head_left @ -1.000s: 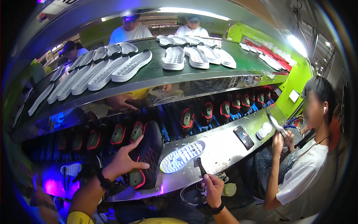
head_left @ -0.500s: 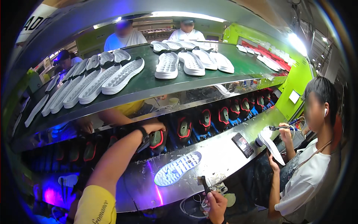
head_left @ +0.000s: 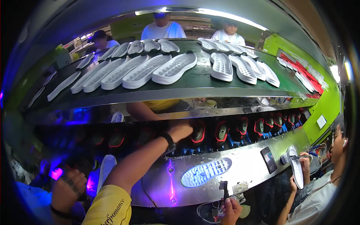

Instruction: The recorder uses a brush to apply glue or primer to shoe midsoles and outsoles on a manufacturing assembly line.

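Note:
My left hand [head_left: 181, 129] reaches in under the shelf, a dark watch on its wrist. Its fingers are closed at the upper left of a dark shoe upper [head_left: 197, 133] with a red edge; the fingertips are hidden. In my right hand [head_left: 230, 210], at the bottom, is a small dark-handled brush [head_left: 225, 189], head up. A white shoe sole [head_left: 206, 172] lies on the metal bench between my arms, its studded cavity side up, apart from both hands.
Several more shoe uppers [head_left: 242, 127] stand in a row behind the bench [head_left: 245, 165]. White soles [head_left: 174, 69] line the green belt [head_left: 203, 80] above. A phone [head_left: 268, 159] lies to the right, beside a co-worker brushing a sole [head_left: 295, 168]. Another co-worker's hand [head_left: 70, 187] is at left.
The view has turned left, so the bench and soles sit further right. My left hand stays at the shoe upper; my right hand still holds the brush. A co-worker's hand has come in at left.

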`<control>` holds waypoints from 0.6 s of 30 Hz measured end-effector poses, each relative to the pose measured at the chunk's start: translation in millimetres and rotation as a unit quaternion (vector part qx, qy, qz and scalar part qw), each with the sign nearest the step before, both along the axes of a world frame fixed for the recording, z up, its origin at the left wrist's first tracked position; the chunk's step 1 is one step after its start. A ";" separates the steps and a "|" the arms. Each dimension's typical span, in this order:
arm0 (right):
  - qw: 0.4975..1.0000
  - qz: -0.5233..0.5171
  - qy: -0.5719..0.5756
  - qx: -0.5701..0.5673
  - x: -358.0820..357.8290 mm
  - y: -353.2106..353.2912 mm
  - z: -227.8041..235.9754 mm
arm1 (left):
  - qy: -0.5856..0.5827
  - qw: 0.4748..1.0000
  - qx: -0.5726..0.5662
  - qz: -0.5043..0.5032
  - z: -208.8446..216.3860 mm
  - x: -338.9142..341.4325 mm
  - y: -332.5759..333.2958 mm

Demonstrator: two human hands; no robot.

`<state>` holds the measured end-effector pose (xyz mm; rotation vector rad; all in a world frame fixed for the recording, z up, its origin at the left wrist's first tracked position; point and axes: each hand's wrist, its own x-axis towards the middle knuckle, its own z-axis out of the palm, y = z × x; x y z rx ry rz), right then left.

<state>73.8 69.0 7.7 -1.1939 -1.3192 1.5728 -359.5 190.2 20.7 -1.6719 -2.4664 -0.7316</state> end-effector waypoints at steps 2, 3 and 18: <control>1.000 0.014 0.013 -0.002 -7.0 -5.2 2.3 | 0.079 0.976 -0.201 -0.025 -5.1 -57.9 -40.3; 1.000 0.008 -0.009 0.008 0.3 -4.7 2.5 | -0.011 0.992 -0.119 0.051 16.7 -39.3 -56.7; 0.994 0.059 0.016 0.090 -8.8 -55.5 31.9 | -0.574 0.796 0.166 0.095 7.5 -78.2 -226.1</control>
